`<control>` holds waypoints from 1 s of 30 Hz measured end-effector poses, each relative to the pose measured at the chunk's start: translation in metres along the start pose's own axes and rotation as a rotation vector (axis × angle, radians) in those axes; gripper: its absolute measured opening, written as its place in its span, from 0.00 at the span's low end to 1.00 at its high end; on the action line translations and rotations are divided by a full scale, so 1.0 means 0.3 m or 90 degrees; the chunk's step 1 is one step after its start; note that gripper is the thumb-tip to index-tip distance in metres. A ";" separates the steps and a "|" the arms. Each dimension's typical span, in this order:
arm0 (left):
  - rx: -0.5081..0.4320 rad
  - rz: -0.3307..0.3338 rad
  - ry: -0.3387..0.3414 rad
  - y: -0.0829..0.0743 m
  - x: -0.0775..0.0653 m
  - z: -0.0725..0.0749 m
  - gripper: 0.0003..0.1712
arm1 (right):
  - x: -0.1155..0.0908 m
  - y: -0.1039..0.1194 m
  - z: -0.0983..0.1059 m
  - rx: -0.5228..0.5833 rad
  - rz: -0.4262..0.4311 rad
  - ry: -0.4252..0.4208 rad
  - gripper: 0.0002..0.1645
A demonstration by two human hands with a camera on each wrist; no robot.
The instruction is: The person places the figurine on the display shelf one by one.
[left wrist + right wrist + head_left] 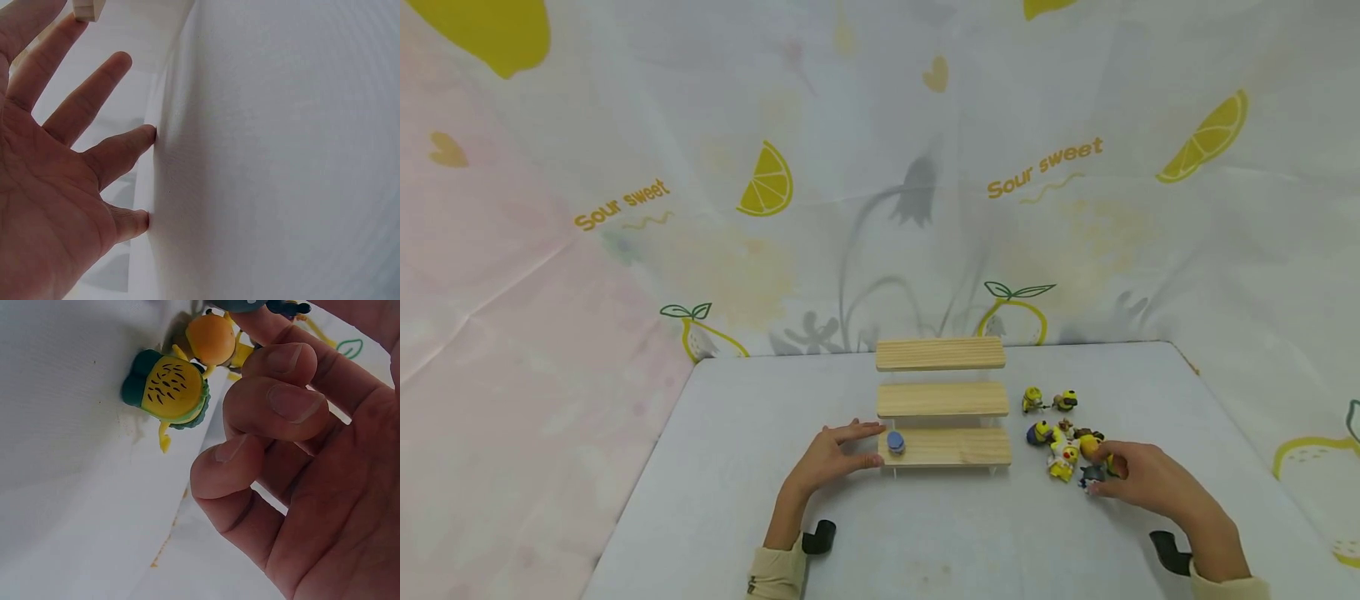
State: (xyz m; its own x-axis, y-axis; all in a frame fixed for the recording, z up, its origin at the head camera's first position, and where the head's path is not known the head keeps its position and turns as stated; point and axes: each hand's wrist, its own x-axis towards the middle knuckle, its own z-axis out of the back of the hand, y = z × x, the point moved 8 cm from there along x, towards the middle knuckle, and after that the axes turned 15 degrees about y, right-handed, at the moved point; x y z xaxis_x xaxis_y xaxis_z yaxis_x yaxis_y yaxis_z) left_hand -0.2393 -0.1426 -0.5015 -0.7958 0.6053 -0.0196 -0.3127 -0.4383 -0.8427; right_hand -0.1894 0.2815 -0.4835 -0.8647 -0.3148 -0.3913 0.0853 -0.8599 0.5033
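A three-tier wooden display stand [955, 448] stands mid-table, with a small blue-topped figurine [896, 442] at the left of its lowest step. My left hand [838, 457] spreads its fingers at that step's left end, thumb and index finger right at the edge; the left wrist view shows the hand [62, 169] holding nothing. At the right, my right hand [1138, 479] pinches a grey figurine [1092, 475] between thumb and index finger, low among the others. In the right wrist view, the grey figurine [244, 304] is mostly cut off above curled fingers [284, 403].
Several toy figurines cluster right of the stand, among them a white-and-yellow one [1063, 457], a blue-and-yellow one [1039, 432] and two behind, one yellow [1032, 399]. A yellow-and-green figurine [172, 387] lies beside the right hand. A lemon-print cloth [880, 167] hangs behind the white table [722, 433].
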 end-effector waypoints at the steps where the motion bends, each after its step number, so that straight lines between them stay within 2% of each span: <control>1: 0.002 0.002 0.001 0.014 0.002 -0.001 0.27 | -0.002 0.002 0.000 -0.001 0.005 0.000 0.24; 5: 0.004 0.004 0.008 0.036 0.005 0.000 0.28 | -0.001 0.003 -0.002 0.004 0.006 0.001 0.24; 17: -0.003 -0.004 0.012 0.033 0.005 -0.001 0.27 | -0.013 0.013 0.007 0.014 0.024 0.002 0.22; 30: 0.000 0.002 0.009 0.034 0.003 0.000 0.28 | -0.035 0.063 0.052 0.002 0.064 -0.044 0.20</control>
State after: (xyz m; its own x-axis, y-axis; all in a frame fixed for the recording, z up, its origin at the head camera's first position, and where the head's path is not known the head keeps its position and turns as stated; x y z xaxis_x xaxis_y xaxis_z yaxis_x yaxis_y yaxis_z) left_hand -0.2431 -0.1467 -0.5100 -0.7894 0.6131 -0.0290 -0.3110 -0.4402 -0.8423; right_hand -0.1865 0.2748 -0.4579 -0.8841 -0.3710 -0.2841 0.1722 -0.8240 0.5398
